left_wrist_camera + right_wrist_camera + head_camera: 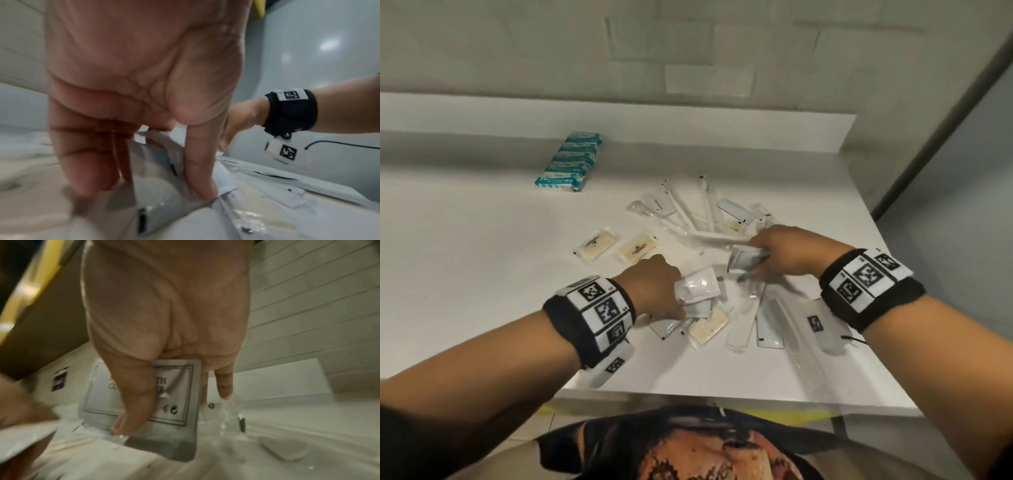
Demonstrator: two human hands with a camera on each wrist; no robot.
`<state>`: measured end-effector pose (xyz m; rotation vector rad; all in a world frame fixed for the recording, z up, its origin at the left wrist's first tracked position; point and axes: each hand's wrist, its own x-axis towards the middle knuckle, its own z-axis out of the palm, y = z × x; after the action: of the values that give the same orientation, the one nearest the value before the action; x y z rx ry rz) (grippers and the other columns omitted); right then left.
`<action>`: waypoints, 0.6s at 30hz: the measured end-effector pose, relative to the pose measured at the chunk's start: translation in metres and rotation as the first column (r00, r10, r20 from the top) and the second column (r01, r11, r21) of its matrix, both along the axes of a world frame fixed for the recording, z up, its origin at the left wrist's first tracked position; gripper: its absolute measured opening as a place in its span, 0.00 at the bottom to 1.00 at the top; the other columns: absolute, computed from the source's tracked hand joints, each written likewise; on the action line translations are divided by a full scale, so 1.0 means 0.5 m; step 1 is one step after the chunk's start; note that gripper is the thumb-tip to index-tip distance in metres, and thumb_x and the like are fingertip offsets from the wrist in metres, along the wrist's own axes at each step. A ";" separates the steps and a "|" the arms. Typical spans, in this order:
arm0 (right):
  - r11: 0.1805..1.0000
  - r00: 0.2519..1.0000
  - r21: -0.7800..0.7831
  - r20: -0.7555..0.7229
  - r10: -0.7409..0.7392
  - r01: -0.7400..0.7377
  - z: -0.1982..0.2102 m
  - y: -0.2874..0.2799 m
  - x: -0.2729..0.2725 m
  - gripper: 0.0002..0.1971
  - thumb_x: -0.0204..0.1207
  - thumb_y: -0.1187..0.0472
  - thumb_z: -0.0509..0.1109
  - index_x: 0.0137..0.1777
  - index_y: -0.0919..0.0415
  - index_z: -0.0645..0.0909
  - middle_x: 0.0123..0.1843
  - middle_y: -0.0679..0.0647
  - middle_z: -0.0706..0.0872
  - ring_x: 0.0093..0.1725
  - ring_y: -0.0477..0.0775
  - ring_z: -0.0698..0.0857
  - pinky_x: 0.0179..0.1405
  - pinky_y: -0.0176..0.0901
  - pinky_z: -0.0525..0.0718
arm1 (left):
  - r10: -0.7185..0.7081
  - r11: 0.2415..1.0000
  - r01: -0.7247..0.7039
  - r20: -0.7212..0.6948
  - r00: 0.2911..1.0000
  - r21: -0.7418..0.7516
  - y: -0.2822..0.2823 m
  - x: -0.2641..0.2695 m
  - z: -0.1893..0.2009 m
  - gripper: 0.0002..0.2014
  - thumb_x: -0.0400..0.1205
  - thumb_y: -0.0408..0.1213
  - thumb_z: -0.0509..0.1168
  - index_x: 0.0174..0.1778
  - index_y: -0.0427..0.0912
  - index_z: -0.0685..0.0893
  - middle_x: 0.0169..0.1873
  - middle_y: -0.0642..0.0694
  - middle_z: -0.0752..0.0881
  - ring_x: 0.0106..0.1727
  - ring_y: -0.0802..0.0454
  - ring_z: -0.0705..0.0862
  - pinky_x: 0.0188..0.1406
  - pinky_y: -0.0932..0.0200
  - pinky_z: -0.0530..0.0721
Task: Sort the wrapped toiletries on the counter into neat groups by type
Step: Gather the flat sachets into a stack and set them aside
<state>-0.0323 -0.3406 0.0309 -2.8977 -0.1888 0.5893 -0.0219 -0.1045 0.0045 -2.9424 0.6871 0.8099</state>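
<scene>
A loose pile of clear and white wrapped toiletries (pixel 743 308) covers the middle and right of the white counter (pixel 482 274). My left hand (pixel 654 287) grips a small stack of white sachets (pixel 698 286), thumb on top (pixel 197 170) and fingers behind. My right hand (pixel 787 253) pinches another white printed sachet (pixel 748 257) between thumb and fingers; its label faces the right wrist view (pixel 176 402). Two yellow soap packets (pixel 616 248) lie side by side left of the pile. A third soap packet (pixel 709 329) lies under my left hand.
A row of several teal packets (pixel 570 162) runs along the back left. Long wrapped toothbrushes and combs (pixel 698 212) fan out behind the pile. The counter's front edge (pixel 722 399) is near my body, its right edge (pixel 887 246) beside my right wrist.
</scene>
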 end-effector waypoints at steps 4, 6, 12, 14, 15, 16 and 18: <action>0.996 0.995 0.030 0.054 -0.080 0.078 0.007 -0.022 -0.003 0.07 0.73 0.54 0.74 0.44 0.54 0.79 0.49 0.54 0.84 0.47 0.55 0.82 0.46 0.47 0.81 | 0.021 0.999 -0.021 -0.004 1.000 0.039 -0.020 -0.007 -0.013 0.31 0.70 0.51 0.71 0.67 0.44 0.71 0.54 0.46 0.74 0.54 0.47 0.79 0.50 0.56 0.80; 0.994 0.994 0.060 0.047 -0.096 0.093 0.005 -0.021 -0.009 0.08 0.74 0.55 0.74 0.45 0.51 0.77 0.47 0.52 0.83 0.46 0.54 0.81 0.42 0.43 0.75 | 0.025 0.999 -0.023 -0.032 0.999 0.042 -0.030 0.001 -0.010 0.31 0.70 0.47 0.72 0.66 0.41 0.71 0.48 0.49 0.75 0.51 0.49 0.79 0.47 0.57 0.81; 0.949 0.977 0.248 0.032 -0.210 0.196 0.002 -0.006 -0.022 0.17 0.77 0.51 0.71 0.61 0.58 0.78 0.53 0.51 0.83 0.53 0.54 0.81 0.54 0.46 0.79 | 0.083 0.993 -0.097 -0.175 0.981 -0.072 -0.015 0.029 -0.008 0.28 0.69 0.50 0.75 0.59 0.46 0.72 0.48 0.51 0.80 0.48 0.50 0.81 0.43 0.57 0.78; 0.905 0.973 0.367 0.005 -0.232 0.214 0.001 0.005 -0.024 0.18 0.79 0.47 0.68 0.63 0.58 0.78 0.54 0.52 0.86 0.53 0.55 0.84 0.56 0.49 0.82 | 0.128 0.973 -0.163 -0.206 0.970 -0.164 -0.004 0.037 -0.008 0.25 0.70 0.50 0.76 0.55 0.46 0.73 0.47 0.49 0.82 0.44 0.51 0.81 0.40 0.57 0.78; 0.875 0.971 0.433 -0.009 -0.238 0.218 0.000 0.014 -0.027 0.17 0.81 0.46 0.65 0.62 0.57 0.78 0.53 0.53 0.87 0.52 0.56 0.86 0.55 0.50 0.83 | 0.161 0.951 -0.212 -0.224 0.961 -0.227 0.000 0.038 -0.007 0.24 0.70 0.49 0.76 0.55 0.45 0.74 0.47 0.49 0.83 0.44 0.52 0.82 0.41 0.57 0.79; 0.834 0.970 0.506 -0.024 -0.242 0.220 0.002 0.027 -0.029 0.16 0.82 0.45 0.62 0.61 0.56 0.77 0.53 0.54 0.87 0.50 0.55 0.87 0.54 0.50 0.85 | 0.196 0.915 -0.265 -0.238 0.951 -0.305 0.005 0.045 -0.007 0.23 0.69 0.48 0.77 0.55 0.46 0.76 0.47 0.49 0.84 0.46 0.51 0.83 0.43 0.56 0.81; 0.718 0.967 0.658 -0.068 -0.246 0.228 0.001 0.053 -0.029 0.16 0.84 0.44 0.57 0.60 0.53 0.78 0.52 0.54 0.89 0.50 0.56 0.88 0.54 0.54 0.87 | 0.262 0.767 -0.391 -0.308 0.915 -0.509 0.009 0.051 -0.003 0.22 0.69 0.43 0.79 0.55 0.47 0.78 0.48 0.49 0.87 0.49 0.49 0.86 0.49 0.51 0.85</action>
<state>-0.0468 -0.3142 0.0316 -2.1785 -0.0130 0.3406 0.0037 -0.1001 0.0029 -3.6261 0.4782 1.1486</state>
